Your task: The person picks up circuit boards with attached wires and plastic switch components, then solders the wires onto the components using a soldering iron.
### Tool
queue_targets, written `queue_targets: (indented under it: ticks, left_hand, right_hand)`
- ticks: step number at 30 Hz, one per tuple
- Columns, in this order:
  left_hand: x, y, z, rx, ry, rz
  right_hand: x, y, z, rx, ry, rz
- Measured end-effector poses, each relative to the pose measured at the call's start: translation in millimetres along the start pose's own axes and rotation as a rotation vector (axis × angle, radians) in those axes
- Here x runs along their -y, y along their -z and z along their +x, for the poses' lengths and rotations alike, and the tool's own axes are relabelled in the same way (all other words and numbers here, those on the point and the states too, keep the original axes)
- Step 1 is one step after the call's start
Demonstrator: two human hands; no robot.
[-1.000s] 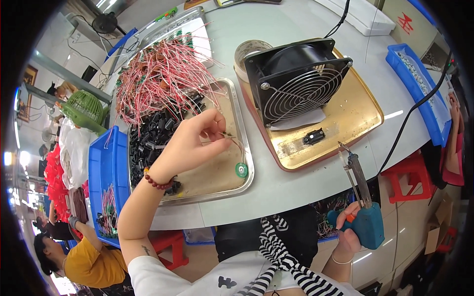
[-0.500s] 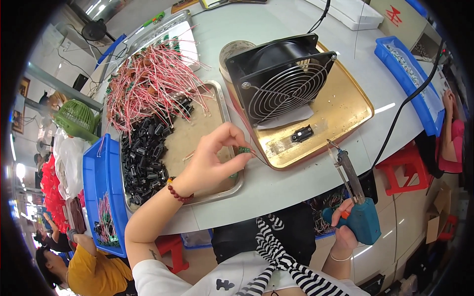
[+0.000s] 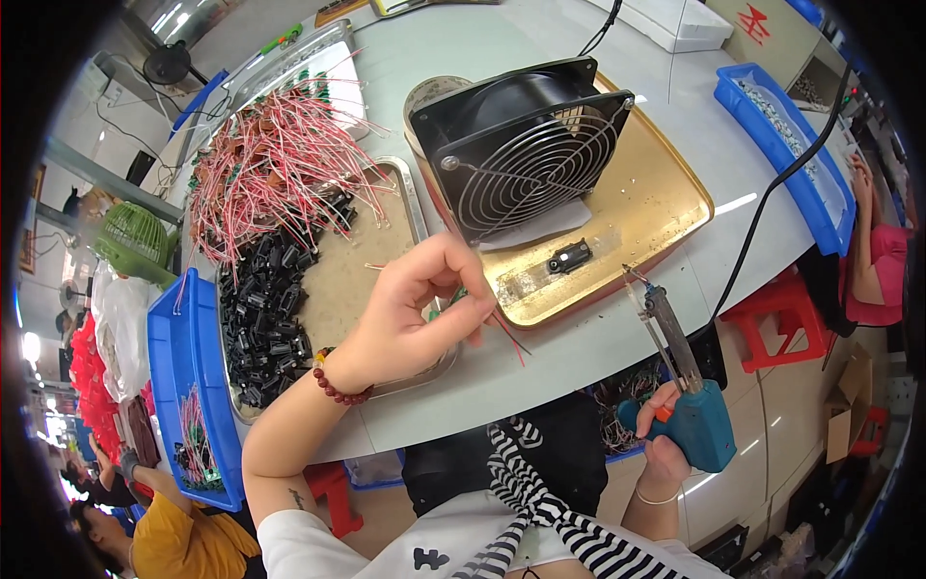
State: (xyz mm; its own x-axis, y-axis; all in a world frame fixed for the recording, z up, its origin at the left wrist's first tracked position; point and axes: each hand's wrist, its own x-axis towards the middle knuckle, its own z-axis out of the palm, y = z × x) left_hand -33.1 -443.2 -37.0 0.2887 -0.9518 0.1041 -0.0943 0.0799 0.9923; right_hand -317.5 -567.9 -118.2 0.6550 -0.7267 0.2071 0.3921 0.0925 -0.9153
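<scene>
Thumb and fingers of my left hand (image 3: 410, 314) pinch a small green circuit board (image 3: 461, 292), which is mostly hidden by them. Its thin red and black wires (image 3: 511, 336) hang out to the right, over the table's near side. My right hand (image 3: 663, 442) grips a teal soldering gun (image 3: 702, 427) by its handle, beyond the table's front edge. The gun's metal tip points up toward the near right corner of a gold tray (image 3: 666, 207). One small black plastic housing (image 3: 569, 256) lies on that tray, apart from both hands.
A black fan with a wire guard (image 3: 545, 159) stands on the gold tray. Left of it, a metal tray (image 3: 413, 193) holds black housings (image 3: 265, 318) and red-and-white wired boards (image 3: 280, 164). Blue bins (image 3: 183, 357) flank the table. A black cable (image 3: 772, 203) runs down the right side.
My left hand has turned, hiding more of the green board, and its wires now hang lower. The whole view has shifted slightly. The right hand keeps its hold on the soldering gun.
</scene>
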Motion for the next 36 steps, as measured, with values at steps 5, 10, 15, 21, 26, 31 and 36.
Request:
queue_targets:
  ticks: [5, 10, 15, 21, 26, 31, 36]
  left_hand:
    - [-5, -11, 11, -0.086, 0.058, -0.030]
    - [-13, -21, 21, -0.108, -0.086, 0.167]
    - [-14, -25, 28, -0.059, 0.017, 0.287]
    - [-20, -22, 30, 0.003, 0.093, 0.398]
    - [-21, -26, 35, -0.010, 0.087, 0.358]
    - [-24, -24, 35, 0.009, 0.010, 0.419]
    - [-19, -27, 31, -0.050, 0.023, 0.373]
  right_hand:
    - [-3, -1, -1, 0.000, 0.011, 0.015]
    - [-6, 0, -1, -0.050, 0.057, 0.054]
    - [-6, 1, -1, -0.038, 0.059, 0.059]
    - [-4, 2, -2, -0.042, 0.067, 0.053]
    - [-6, 3, -2, -0.038, 0.081, 0.040]
    - [-4, 0, 0, -0.005, 0.098, 0.033]
    - [-6, 1, -1, 0.008, 0.088, 0.038]
